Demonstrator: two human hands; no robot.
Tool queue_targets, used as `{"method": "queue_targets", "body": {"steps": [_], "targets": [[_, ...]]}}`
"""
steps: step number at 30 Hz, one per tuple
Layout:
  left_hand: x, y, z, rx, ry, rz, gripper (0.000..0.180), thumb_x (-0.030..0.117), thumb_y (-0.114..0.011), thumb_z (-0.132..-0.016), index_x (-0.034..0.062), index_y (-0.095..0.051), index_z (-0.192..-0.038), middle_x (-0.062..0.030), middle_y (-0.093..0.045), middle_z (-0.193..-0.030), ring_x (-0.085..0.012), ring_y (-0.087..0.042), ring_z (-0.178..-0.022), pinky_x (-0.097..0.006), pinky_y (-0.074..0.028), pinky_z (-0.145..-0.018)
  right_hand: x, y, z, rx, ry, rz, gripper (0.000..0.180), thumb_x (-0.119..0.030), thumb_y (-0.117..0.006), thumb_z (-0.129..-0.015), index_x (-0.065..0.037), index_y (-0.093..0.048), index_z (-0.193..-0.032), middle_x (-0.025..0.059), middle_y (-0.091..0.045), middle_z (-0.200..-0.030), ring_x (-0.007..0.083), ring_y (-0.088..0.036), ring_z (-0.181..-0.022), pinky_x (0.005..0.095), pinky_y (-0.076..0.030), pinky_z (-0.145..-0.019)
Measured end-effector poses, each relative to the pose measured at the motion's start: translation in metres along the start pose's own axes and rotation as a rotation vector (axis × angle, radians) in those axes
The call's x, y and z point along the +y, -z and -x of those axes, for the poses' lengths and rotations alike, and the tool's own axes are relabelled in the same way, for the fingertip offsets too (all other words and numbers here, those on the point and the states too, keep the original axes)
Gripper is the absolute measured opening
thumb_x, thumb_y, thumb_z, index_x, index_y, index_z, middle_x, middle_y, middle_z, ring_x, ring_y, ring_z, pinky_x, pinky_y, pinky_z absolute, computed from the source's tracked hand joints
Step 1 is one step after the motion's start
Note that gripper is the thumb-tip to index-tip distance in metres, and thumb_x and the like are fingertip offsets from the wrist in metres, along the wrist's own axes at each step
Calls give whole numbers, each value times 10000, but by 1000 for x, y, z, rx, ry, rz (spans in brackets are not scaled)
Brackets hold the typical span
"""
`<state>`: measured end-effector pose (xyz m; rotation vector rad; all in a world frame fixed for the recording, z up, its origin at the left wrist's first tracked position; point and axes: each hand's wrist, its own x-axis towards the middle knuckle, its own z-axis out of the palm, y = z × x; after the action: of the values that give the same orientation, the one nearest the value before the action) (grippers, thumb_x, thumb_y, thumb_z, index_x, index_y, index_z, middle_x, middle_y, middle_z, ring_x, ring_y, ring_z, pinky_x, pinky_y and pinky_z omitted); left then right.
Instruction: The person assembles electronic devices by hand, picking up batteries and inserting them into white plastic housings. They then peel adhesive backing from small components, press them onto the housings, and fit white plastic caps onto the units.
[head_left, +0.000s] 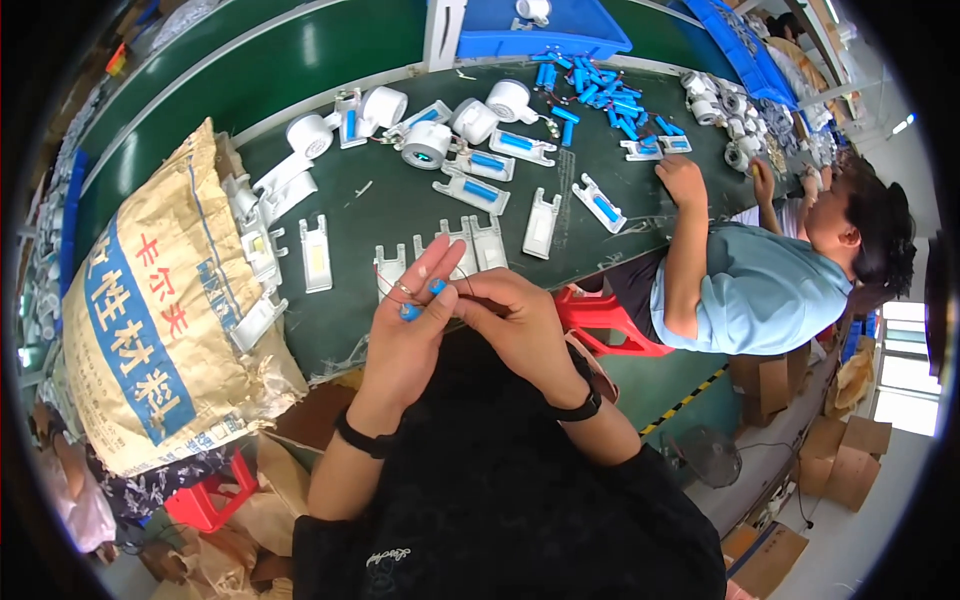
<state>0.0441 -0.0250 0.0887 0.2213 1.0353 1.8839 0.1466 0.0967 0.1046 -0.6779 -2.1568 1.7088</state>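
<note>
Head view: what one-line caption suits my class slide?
Left hand holding two blue cylinders, right hand beside it, at a green bench with white casings.

Workshop with a dark green surface (365, 225) and bright windows (907, 408)
Right of centre, a red stool (585, 309) stands near a yellow-and-black floor stripe (685, 400); a pale wall (903, 465) borders the lower right, a lit lamp (903, 124) the upper right.
</note>
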Motion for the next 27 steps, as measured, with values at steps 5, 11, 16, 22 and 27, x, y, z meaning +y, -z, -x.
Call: {"method": "queue_targets", "body": {"steps": [5,11,16,22,27], "targets": [[2,27,-3,121,-337,-596,445,95,-543,-1068,21,-475,-1502,-127,-530,-1501,-202,-573,-1293,-333,-478,-1039,42,52,-16,572,14,518,202,-120,-752,-907,-11,-763,-1077,96,-706,-863,157,-663,-717,294,-513,-644],[5,64,-11,240,-243,-492,369,103,-532,-1073,-3,-532,-1427,-156,-637,-1360,-223,-621,-1215,-346,-498,-1010,75,60,-43,616,23,864,227,-192,-736,-893,-24,-760,-1044,139,-656,-798,306,-657,-690,409,-515,-632],[3,66,-12,230,-206,-457,386,112,-553,-1063,2,-539,-1433,-160,-639,-1368,-232,-627,-1219,-354,-502,-1021,89,43,-53,631,-31,955,145,-163,-705,-892,-24,-733,-918,148,-616,-788,351,-648,-723,450,-511,-638],[19,56,-12,206,-129,-218,425,203,-522,-1089,-40,-496,-1436,-205,-596,-1404,-266,-607,-1253,-393,-490,-1053,99,43,-65,508,144,1387,128,-163,-685,-876,-49,-671,-819,121,-605,-810,328,-613,-843,435,-504,-745],[24,37,-17,-12,10,269,555,355,-413,-1117,-64,-419,-1481,-267,-471,-1520,-356,-481,-1408,-461,-383,-1192,87,90,-59,420,225,1419,109,-140,-702,-876,-46,-693,-930,130,-650,-888,333,-599,-870,443,-492,-790]]}}
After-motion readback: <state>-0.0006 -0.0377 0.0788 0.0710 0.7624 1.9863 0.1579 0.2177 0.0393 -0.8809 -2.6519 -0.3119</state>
